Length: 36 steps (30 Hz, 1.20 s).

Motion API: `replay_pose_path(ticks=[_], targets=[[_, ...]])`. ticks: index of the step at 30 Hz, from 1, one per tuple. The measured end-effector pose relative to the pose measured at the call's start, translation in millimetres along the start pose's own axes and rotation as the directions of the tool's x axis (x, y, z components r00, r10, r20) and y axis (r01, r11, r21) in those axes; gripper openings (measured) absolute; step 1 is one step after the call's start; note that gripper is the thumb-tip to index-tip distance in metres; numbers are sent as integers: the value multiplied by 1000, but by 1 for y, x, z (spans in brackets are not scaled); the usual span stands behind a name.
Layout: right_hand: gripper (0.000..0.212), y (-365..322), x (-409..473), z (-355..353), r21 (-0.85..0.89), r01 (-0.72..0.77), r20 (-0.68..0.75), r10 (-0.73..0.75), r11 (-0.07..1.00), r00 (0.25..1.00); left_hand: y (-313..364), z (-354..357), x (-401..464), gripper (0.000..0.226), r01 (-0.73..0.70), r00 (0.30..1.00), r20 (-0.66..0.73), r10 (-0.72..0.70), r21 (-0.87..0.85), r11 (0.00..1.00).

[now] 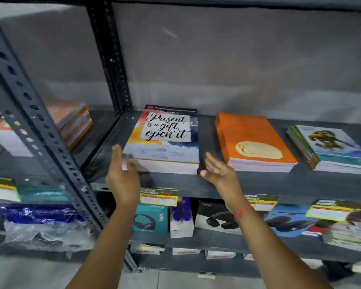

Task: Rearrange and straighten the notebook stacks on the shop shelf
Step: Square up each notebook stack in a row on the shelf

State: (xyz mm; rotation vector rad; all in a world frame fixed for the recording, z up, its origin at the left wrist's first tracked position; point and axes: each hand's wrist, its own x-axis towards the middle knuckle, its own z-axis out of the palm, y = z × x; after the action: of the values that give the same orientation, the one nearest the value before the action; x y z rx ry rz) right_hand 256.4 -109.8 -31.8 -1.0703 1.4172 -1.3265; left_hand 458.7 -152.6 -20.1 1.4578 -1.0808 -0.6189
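Note:
Three notebook stacks lie on the grey metal shelf (258,182). The left stack (165,138) has a watercolour cover reading "Present is a gift, open it". An orange stack (252,138) lies to its right, and a stack with a blue-green picture cover (329,147) sits farthest right. My left hand (121,170) is open, palm inward, at the front left corner of the watercolour stack, blurred. My right hand (219,170) is open beside that stack's front right corner. Neither hand holds anything.
A slotted steel upright (50,147) crosses the left foreground. Behind it another bay holds orange-and-white notebook stacks (71,126). The shelf below carries boxed headphones (150,217), price tags (158,197) and plastic-wrapped bags (42,224).

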Motion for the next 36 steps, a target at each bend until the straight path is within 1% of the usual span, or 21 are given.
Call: replay_pose_path(ticks=[2,3,4,5,6,7,8,9,10,11,12,15,17,19,21,24,27,31,36], targets=[[49,-2,-6,-21,-3,7,-45,-7,1000,999,24,27,-33,48,-142,986,76,147,-73,987],[42,-3,-9,-33,-3,11,-56,-11,1000,998,34,46,-49,48,-220,964,141,227,-63,973],[35,-5,-11,-43,8,17,-66,-17,1000,998,41,64,-62,49,-274,940,197,278,-47,961],[27,-7,-14,-53,18,27,-89,-25,999,996,44,80,-72,50,-288,926,243,288,-37,957],[24,-9,-17,-67,28,49,-135,-45,998,990,50,97,-82,51,-261,924,282,258,-26,965],[28,-10,-20,-80,24,90,-221,-82,996,972,54,110,-90,52,-196,928,316,196,-34,980],[31,-9,-21,-99,3,133,-329,-124,991,936,57,124,-99,52,-126,928,350,130,-37,991],[28,-9,-21,-115,-52,166,-439,-172,985,882,57,133,-104,51,-87,923,373,89,-21,996],[20,-9,-20,-131,-109,180,-515,-210,978,831,56,140,-110,49,-77,918,390,67,11,997],[18,-9,-19,-151,-154,180,-544,-235,972,805,55,150,-117,47,-70,920,388,59,14,997],[26,-7,-16,-168,-172,169,-528,-235,971,816,54,156,-120,46,-43,930,366,41,-3,999],[52,3,-1,-198,-149,72,-328,-117,986,937,55,169,-122,45,102,962,263,-76,-86,991],[62,13,7,-207,-142,36,-230,-68,989,971,56,174,-122,44,113,965,248,-90,-83,990],[64,18,13,-211,-130,25,-188,-50,991,981,53,177,-121,43,98,957,283,-69,-89,991],[58,19,18,-213,-133,50,-161,-71,990,984,50,177,-123,42,101,945,321,-65,-94,990],[52,23,25,-215,-169,73,-158,-100,983,982,48,179,-127,41,79,943,329,-46,-89,993],[54,26,27,-218,-153,77,-137,-98,985,986,54,185,-131,43,67,945,325,-28,-110,992],[60,28,26,-219,-86,63,-125,-74,994,989,55,190,-133,45,88,952,304,-44,-134,987],[60,31,28,-220,-96,51,-135,-64,994,989,55,190,-134,45,98,942,332,-54,-119,988]])
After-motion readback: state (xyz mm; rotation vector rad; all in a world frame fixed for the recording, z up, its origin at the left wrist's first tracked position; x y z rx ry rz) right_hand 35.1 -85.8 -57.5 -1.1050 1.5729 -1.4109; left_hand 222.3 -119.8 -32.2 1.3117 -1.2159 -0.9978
